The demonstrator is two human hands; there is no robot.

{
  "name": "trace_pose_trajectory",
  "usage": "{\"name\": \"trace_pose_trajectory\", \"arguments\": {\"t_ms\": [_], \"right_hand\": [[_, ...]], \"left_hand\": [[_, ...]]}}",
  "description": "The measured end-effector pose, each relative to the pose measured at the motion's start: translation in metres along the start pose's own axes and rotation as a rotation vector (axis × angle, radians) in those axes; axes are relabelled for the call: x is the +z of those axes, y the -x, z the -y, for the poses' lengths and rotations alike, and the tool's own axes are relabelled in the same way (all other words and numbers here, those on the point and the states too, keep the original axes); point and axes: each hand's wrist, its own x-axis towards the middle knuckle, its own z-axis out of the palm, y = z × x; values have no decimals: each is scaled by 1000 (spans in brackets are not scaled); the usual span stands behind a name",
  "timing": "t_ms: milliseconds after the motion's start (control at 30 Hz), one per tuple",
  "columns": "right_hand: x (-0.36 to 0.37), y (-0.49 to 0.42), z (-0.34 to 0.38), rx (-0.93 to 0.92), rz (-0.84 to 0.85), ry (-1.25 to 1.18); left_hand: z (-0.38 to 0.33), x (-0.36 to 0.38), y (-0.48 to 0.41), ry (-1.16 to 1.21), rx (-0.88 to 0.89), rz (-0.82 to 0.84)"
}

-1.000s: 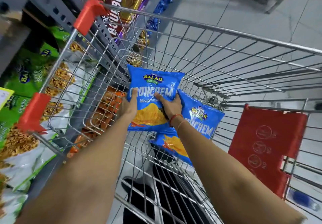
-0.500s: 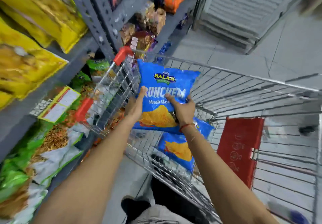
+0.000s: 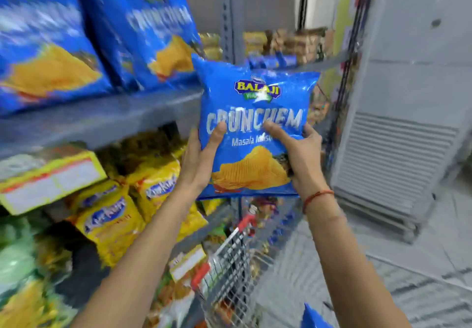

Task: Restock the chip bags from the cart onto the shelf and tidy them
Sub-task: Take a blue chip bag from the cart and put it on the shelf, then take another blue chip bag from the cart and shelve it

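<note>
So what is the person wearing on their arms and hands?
Both forearms are bare, with no sleeves in view and no gloves. The right hand has a thin red-orange thread bracelet tied round its wrist. The left hand and its wrist show no bracelet, watch or ring.

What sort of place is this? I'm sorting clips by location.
Likely a grocery store aisle: metal shelving stocked with snack packets, a wire shopping cart, and yellow price labels on the shelf edge.

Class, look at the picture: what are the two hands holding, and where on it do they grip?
A blue chip bag, left hand and right hand gripping its side edges, thumbs across the front.
</note>
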Motion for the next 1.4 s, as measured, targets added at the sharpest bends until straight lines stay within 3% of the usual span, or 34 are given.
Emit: {"name": "trace_pose_trajectory", "arguments": {"t_ms": [233, 467, 733, 1100, 1167, 1267, 1400], "right_hand": [[123, -19, 94, -179, 279, -138], [234, -29, 97, -170, 397, -146], [299, -34, 60, -68, 529, -82], [309, -39, 45, -95, 514, 158], [301, -39, 44, -92, 470, 144], [273, -31, 42, -123, 400, 114], [211, -13, 25, -174, 295, 112]], "left_hand": [[-109, -92, -29, -94, 244, -286], [-142, -180, -49, -163, 292, -500], [-119, -225, -66, -257, 157, -650], [-107, -232, -76, -345, 12, -713], [-107, -229, -73, -445, 96, -787], [-108, -210, -53, -658, 374, -870], [-93, -160, -11, -769, 639, -652]]}}
